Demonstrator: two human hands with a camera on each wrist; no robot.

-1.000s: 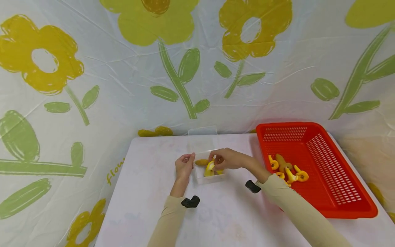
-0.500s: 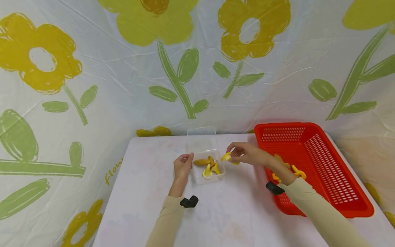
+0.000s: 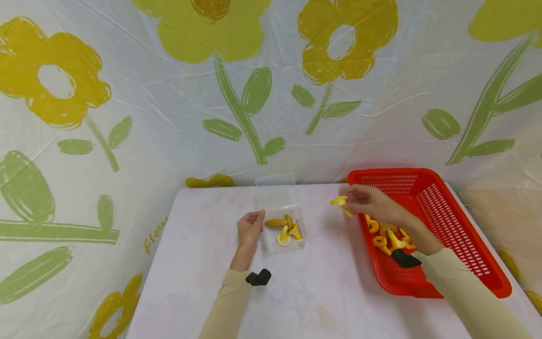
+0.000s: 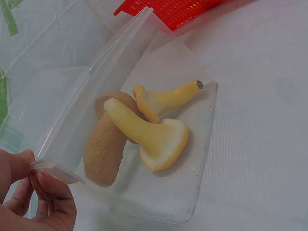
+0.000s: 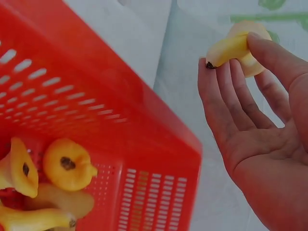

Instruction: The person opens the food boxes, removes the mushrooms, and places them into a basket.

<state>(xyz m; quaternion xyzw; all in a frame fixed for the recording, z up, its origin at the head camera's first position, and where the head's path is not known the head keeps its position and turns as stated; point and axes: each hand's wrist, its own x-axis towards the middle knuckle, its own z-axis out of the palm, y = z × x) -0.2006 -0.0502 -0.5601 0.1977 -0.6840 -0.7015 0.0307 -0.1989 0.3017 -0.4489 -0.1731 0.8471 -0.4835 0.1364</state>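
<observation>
A clear plastic box (image 3: 273,245) stands on the table, its lid (image 3: 276,180) folded back behind it. Inside lie a brown mushroom (image 4: 106,151) and yellow mushrooms (image 4: 166,144) with pale stems. My left hand (image 3: 250,229) pinches the box's left rim between thumb and fingers. Just left of the red basket (image 3: 436,278), my right hand (image 3: 372,203) holds another yellow mushroom (image 5: 233,50) in the air, its stem between thumb and fingertips. The dark-tipped stem end shows in the right wrist view.
In the basket lie several yellow mushrooms (image 5: 67,166) and a brown one (image 3: 387,228). Its perforated wall (image 5: 144,103) rises beside my right hand. A flower-printed cloth (image 3: 169,117) hangs behind the white table (image 3: 203,263).
My right hand has lifted a yellow mushroom out of the clear box and carried it right, up to the basket's left side. My left hand has kept its grip on the box.
</observation>
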